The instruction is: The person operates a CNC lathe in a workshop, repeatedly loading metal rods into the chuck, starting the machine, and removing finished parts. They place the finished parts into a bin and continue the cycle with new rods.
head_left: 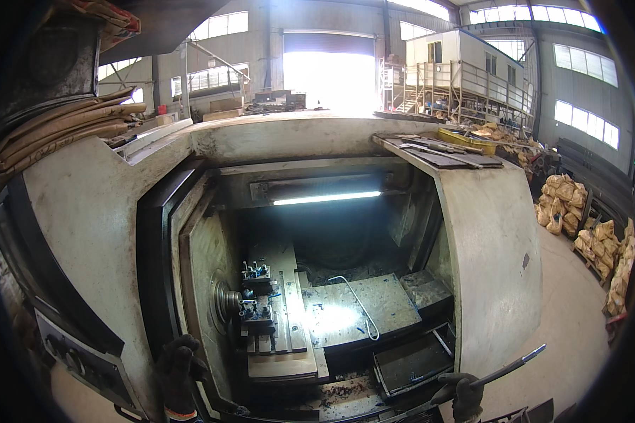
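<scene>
Both my hands wear dark gloves. My right hand point(461, 396), at the lower right, is closed around a long slim metal rod point(506, 370) with a shiny tip that slants up to the right. The rod's other end runs down left to the lower edge of the view. My left hand point(179, 374) is at the lower left, beside the door edge of a lathe point(497, 261). Its fingers are curled, and what they hold, if anything, is hidden. Inside the lathe, a spindle point(227, 301) faces a slotted tool slide point(283, 317) carrying tool holders point(256, 310).
A bent metal hook point(360, 308) lies on the plate inside the lathe, under a lit lamp point(327, 198). Dark chips lie below the slide. Flat tools point(441, 151) and a yellow tray point(468, 141) rest on top. Flattened cardboard point(70, 130) is stacked left; filled sacks point(561, 201) stand right.
</scene>
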`<action>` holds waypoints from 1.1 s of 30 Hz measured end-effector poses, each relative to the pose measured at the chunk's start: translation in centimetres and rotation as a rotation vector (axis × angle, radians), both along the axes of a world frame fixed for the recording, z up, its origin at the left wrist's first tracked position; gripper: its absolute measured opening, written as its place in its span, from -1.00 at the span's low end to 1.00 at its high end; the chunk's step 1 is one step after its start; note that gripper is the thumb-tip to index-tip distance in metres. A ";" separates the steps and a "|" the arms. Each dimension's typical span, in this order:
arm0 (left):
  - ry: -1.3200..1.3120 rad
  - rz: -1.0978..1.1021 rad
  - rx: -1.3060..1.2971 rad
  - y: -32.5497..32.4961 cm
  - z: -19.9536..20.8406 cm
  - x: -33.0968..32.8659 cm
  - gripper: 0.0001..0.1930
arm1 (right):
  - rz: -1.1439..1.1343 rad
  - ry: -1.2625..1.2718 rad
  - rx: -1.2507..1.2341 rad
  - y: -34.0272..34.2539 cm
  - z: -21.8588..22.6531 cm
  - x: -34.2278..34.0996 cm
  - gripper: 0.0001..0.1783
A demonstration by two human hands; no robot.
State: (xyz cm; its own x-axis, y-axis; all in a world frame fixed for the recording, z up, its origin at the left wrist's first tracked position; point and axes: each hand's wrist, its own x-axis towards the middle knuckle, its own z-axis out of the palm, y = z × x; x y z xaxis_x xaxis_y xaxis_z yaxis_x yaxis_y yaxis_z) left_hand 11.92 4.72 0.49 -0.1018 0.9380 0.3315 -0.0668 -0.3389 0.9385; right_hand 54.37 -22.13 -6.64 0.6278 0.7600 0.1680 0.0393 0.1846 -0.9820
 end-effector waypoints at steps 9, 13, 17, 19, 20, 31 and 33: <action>0.014 0.008 0.010 -0.2 0.3 0.4 -0.63 | 0.006 0.004 -0.001 -0.1 -0.6 0.5 -0.27; 0.020 0.018 0.007 -0.4 0.4 0.4 -0.63 | -0.002 -0.001 -0.005 0.0 -0.7 0.3 -0.27; 0.016 0.010 0.019 0.2 -0.1 0.1 -0.65 | 0.002 0.006 -0.001 0.1 -0.5 0.0 -0.27; 0.006 0.011 0.025 0.2 -0.1 0.1 -0.66 | 0.013 0.006 0.015 0.0 -0.6 -0.1 -0.29; 0.024 0.019 0.025 0.2 -0.2 0.0 -0.68 | 0.018 0.006 0.023 0.0 -0.7 -0.1 -0.30; 0.181 -0.306 0.043 4.0 -4.1 14.0 -0.64 | -0.062 -0.054 0.049 0.7 -1.3 -0.8 -0.34; 0.158 -0.284 -0.072 8.2 -9.2 17.0 -0.53 | -0.045 -0.059 0.050 0.9 -1.2 -0.8 -0.33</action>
